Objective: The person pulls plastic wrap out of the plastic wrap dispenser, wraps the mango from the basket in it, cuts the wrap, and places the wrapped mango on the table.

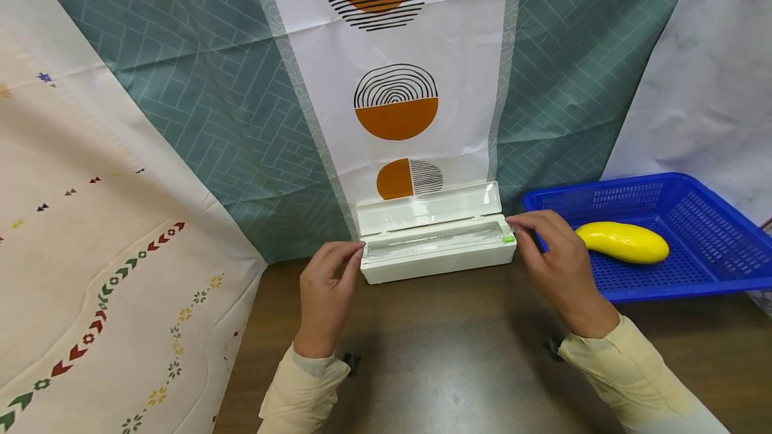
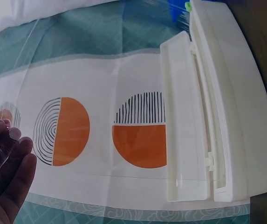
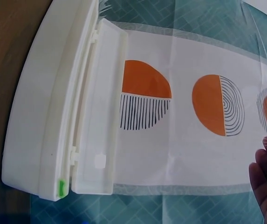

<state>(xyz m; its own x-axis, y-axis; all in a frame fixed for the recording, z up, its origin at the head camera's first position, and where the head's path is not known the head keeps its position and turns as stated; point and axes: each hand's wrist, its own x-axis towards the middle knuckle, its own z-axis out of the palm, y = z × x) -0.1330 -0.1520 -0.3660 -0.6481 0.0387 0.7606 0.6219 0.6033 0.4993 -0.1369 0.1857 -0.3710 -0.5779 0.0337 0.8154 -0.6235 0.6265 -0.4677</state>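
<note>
A white cling film dispenser point(image 1: 446, 264) sits against the back cloth, its lid point(image 1: 429, 209) standing up. Clear cling film point(image 1: 431, 241) shows in its opening, and a green piece point(image 1: 509, 239) marks the right end. At the dispenser's left end my left hand point(image 1: 326, 290) pinches film between thumb and fingertips; clear film also shows at those fingertips point(image 2: 15, 134) in the left wrist view. My right hand point(image 1: 561, 266) pinches film at the opposite end. From the wrist views, the sheet spans the space between both hands, its edges barely visible.
A blue plastic basket point(image 1: 657, 290) stands on the right, close by my right hand, with a yellow, smooth, curved object point(image 1: 627, 242) in it. Patterned cloths point(image 1: 241, 86) hang behind and at the left. Brown wooden table point(image 1: 446, 360) lies in front of the dispenser.
</note>
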